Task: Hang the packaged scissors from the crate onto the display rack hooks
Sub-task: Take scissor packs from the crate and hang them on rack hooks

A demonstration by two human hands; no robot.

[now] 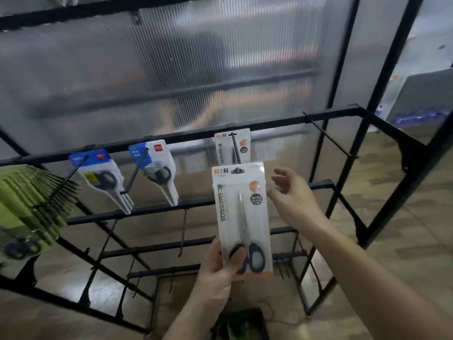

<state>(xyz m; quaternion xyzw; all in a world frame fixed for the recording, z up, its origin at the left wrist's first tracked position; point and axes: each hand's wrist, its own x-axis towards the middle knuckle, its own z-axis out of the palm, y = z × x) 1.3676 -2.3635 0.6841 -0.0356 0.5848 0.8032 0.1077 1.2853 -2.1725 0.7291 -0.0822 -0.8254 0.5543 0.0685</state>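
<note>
The white scissors pack (pixel 235 212) is gripped low by the left hand (pixel 218 265); the right hand (pixel 291 200) is held beside it, fingers loosely spread.

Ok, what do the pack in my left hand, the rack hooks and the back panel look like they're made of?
Pack: white printed card, apparently under clear glossy plastic, given the sheen. Hook: thin rod, matte black, probably painted metal. Back panel: translucent ribbed sheet, likely plastic; blurred shapes show through.
</note>
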